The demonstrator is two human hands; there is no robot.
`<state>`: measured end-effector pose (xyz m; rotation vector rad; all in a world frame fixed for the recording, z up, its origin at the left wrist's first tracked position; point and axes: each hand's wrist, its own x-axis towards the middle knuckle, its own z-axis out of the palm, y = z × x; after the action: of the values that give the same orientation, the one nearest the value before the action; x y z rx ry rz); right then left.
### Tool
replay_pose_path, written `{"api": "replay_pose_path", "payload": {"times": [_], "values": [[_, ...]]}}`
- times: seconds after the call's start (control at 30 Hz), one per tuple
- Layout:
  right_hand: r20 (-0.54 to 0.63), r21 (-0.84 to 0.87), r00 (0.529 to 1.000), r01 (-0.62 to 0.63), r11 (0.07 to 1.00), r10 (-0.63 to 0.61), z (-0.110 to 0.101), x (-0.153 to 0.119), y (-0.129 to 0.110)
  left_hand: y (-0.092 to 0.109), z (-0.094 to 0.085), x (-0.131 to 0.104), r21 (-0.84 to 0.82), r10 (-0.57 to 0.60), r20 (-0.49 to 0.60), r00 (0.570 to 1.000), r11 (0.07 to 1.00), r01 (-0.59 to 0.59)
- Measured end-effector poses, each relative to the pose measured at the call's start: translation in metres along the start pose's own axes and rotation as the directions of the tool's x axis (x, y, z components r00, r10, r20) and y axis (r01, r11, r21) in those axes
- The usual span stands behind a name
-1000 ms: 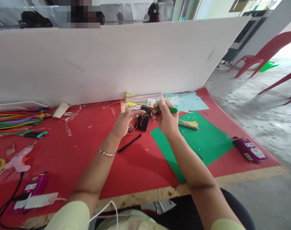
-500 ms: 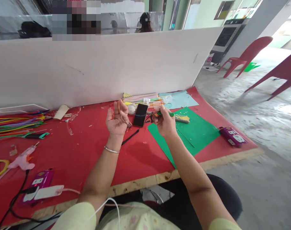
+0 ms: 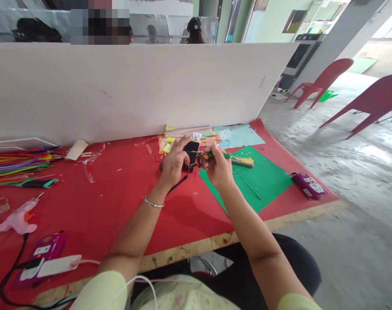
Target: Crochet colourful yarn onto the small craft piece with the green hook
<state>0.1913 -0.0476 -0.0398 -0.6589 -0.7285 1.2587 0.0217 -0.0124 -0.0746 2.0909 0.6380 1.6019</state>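
My right hand [image 3: 219,168] is closed on a green-handled tool with a thin shaft [image 3: 227,156], which points left toward my other hand. Dark and orange yarn [image 3: 200,160] bunches at the fingertips of my right hand. My left hand [image 3: 175,165] is raised just left of it, its index finger stretched out and the other fingers curled, seemingly round a strand of the yarn; the strand itself is hard to see. Behind the hands lies a black phone [image 3: 192,148], partly covered by my left fingers. A dark cord-like piece [image 3: 177,185] runs beneath my left wrist.
A green sheet [image 3: 267,181] lies on the red tabletop [image 3: 118,215], with a purple packet [image 3: 309,186] at its right. Left are colourful pipe cleaners [image 3: 18,161], a pink glue gun [image 3: 20,217] and a purple power strip [image 3: 42,256]. A white partition [image 3: 134,90] stands behind.
My left hand has turned and moved right, its fingers now close to the tool's shaft and over the phone's edge. My right hand stays nearly in place, still holding the green-handled tool.
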Motion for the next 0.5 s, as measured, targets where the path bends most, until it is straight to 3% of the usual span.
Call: {"api": "replay_pose_path", "payload": {"times": [0.1,0.17,0.27,0.33,0.4,0.5], "values": [[0.004,-0.01,1.0,-0.002,1.0,0.002,-0.003,0.001,0.004,-0.003,-0.001,-0.002,0.191,0.027,0.03,0.999,0.981,-0.032],[0.013,-0.029,1.0,-0.003,1.0,0.004,-0.005,0.001,0.009,-0.004,0.002,-0.001,0.154,-0.062,-0.033,0.998,0.986,0.066],[0.01,-0.044,0.999,0.032,0.999,-0.031,-0.006,0.004,0.015,-0.001,0.011,0.003,-0.178,-0.312,-0.126,0.942,0.941,0.288],[0.015,-0.051,0.998,0.069,0.996,-0.068,-0.006,0.007,0.017,0.005,0.017,0.008,-0.437,-0.463,-0.089,0.882,0.814,0.383],[0.033,-0.069,0.995,0.095,0.993,-0.093,-0.006,0.01,0.018,0.012,0.022,0.015,-0.586,-0.52,-0.021,0.854,0.698,0.41],[0.057,-0.1,0.991,0.128,0.987,-0.122,-0.006,0.013,0.019,0.023,0.026,0.024,-0.693,-0.568,-0.014,0.823,0.599,0.401]]}}
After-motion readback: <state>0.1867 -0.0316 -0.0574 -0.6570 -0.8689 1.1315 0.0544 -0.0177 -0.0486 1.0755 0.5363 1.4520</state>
